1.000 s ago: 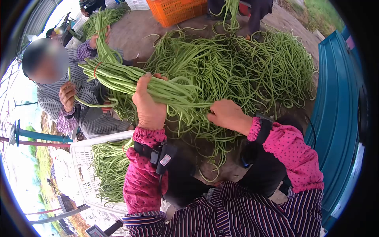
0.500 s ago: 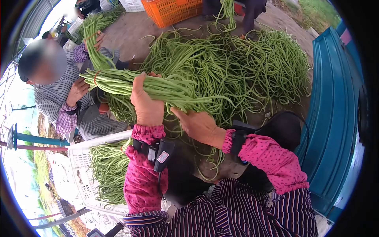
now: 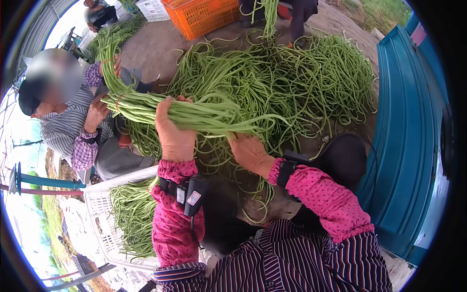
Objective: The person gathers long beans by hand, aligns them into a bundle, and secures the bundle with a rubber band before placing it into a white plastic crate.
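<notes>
A bundle of green long beans [image 3: 204, 115], with a red band near its left end, lies sideways in front of me. My left hand [image 3: 176, 138] is closed round its middle, thumb on the near side. At the lower edge of the bundle's loose right part, my right hand [image 3: 249, 152] has its fingers on the bean ends; its fingertips are partly hidden among them. Beyond the bundle spreads a large heap of loose long beans [image 3: 292, 87] on the ground.
A white crate [image 3: 99, 221] of long beans stands at my left. Facing me at left, a co-worker [image 3: 73, 121] holds another banded bundle [image 3: 111, 68]. An orange crate [image 3: 206, 17] is at the back, a blue metal panel [image 3: 408, 141] at right. Another person's legs [image 3: 302, 22] stand behind the heap.
My left hand and the bundle have shifted slightly left and down in view. My right hand's extended finger has drawn in against the bean ends. The co-worker's head has tilted.
</notes>
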Motion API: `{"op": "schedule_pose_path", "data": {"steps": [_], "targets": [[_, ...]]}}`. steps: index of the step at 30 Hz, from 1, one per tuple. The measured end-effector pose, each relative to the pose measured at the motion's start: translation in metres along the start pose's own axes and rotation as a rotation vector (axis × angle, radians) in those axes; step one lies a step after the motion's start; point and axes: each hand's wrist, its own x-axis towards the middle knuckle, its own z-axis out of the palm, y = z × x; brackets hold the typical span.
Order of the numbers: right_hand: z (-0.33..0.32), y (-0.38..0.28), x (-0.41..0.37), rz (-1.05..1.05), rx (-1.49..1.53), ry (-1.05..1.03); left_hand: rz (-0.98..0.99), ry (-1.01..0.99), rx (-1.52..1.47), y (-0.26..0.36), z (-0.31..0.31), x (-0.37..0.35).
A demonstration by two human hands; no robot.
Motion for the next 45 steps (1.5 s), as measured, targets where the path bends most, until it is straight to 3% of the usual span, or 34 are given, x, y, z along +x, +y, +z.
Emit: {"op": "schedule_pose_path", "data": {"steps": [2, 4, 6, 8, 10, 14, 15, 17, 19, 21, 24, 26, 28, 32, 35, 36, 39, 45], "targets": [[0.015, 0.015, -0.007, 0.119, 0.103, -0.077, -0.002, -0.049, 0.021, 0.003, -0.001, 0.0], [0.091, 0.074, -0.028, 0.019, 0.007, -0.06, 0.03, -0.119, 0.029, 0.007, -0.001, -0.001], [0.097, 0.093, -0.033, 0.111, 0.087, -0.133, 0.053, -0.207, 0.004, 0.013, -0.011, 0.009], [0.047, 0.085, -0.024, 0.394, 0.346, -0.293, 0.084, -0.323, -0.031, 0.021, -0.014, 0.01], [0.05, 0.099, -0.023, 0.177, 0.133, -0.206, 0.099, -0.418, -0.023, 0.033, -0.014, 0.003], [0.038, 0.12, -0.002, 0.609, 0.697, -0.058, 0.136, -0.609, -0.018, 0.048, -0.014, -0.012], [0.0, 0.101, 0.002, 0.742, 0.948, 0.041, 0.161, -0.646, -0.011, 0.055, -0.017, -0.016], [0.018, 0.124, 0.012, 0.639, 1.249, 0.274, 0.132, -0.724, 0.046, 0.069, -0.015, -0.029], [-0.022, 0.111, 0.02, 0.851, 1.391, 0.304, 0.095, -0.821, 0.103, 0.082, -0.014, -0.04], [-0.037, 0.117, 0.025, 0.756, 1.451, 0.362, 0.082, -0.905, 0.129, 0.092, -0.012, -0.048], [-0.102, 0.069, 0.035, 0.501, 1.445, 0.262, 0.101, -1.023, 0.169, 0.106, 0.0, -0.069], [-0.136, 0.033, 0.041, 0.206, 1.357, 0.12, 0.081, -1.121, 0.207, 0.105, 0.01, -0.079], [-0.165, -0.016, 0.04, -0.139, 1.229, 0.153, 0.075, -1.16, 0.24, 0.095, 0.02, -0.091], [-0.216, -0.081, 0.022, -0.428, 1.456, -0.175, 0.096, -1.215, 0.262, 0.078, 0.05, -0.111], [-0.19, -0.099, 0.024, -0.57, 1.686, -0.203, 0.207, -1.222, 0.246, 0.073, 0.067, -0.115], [-0.168, -0.092, 0.028, -0.586, 1.501, -0.147, 0.194, -1.184, 0.251, 0.076, 0.069, -0.118], [-0.179, -0.082, 0.004, -0.427, 1.443, -0.479, 0.196, -1.096, 0.28, 0.08, 0.069, -0.123], [-0.173, -0.079, -0.017, -0.271, 1.489, -0.643, 0.181, -0.922, 0.275, 0.083, 0.058, -0.122]]}}
